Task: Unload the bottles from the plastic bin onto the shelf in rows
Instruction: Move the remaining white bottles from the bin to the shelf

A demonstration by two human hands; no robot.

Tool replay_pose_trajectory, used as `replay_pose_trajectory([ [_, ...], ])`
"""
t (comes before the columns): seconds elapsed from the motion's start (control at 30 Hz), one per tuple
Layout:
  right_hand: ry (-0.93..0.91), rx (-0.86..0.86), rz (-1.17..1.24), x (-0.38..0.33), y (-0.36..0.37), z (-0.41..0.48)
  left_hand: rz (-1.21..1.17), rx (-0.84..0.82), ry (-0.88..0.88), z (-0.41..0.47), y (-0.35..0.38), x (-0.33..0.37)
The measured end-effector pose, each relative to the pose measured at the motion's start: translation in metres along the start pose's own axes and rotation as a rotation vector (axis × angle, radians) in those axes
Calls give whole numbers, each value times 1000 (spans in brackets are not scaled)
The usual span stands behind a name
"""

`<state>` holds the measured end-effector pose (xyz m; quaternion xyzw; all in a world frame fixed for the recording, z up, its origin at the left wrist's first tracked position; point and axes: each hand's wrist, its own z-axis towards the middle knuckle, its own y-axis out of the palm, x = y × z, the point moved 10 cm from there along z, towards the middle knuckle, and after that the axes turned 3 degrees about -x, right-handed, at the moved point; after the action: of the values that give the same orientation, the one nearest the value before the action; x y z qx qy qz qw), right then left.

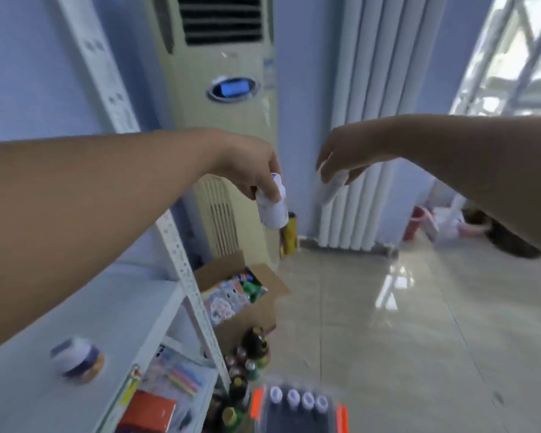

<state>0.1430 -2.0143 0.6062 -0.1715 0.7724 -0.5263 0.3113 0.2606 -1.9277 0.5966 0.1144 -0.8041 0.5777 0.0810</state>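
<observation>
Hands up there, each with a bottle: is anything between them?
Nothing: in the head view the gap between left hand and right hand is bare, only blue wall behind.

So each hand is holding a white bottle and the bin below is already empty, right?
Not quite. The head view shows the left hand and right hand each holding a white bottle, but the bin is not empty: four capped bottles stand in it.
</observation>
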Motion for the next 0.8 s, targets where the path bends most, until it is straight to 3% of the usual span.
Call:
replay_pose_trajectory([
  [0.23,-345,-15,144,-153,-12,-47,-207,180,-277,-197,-18,-46],
  [0.43,-644,-143,21,-316,70,-107,-346,295,-599,-373,32,-110],
  [0.8,-1035,-307,-123,-583,201,-271,-374,396,-1070,-712,124,-195],
])
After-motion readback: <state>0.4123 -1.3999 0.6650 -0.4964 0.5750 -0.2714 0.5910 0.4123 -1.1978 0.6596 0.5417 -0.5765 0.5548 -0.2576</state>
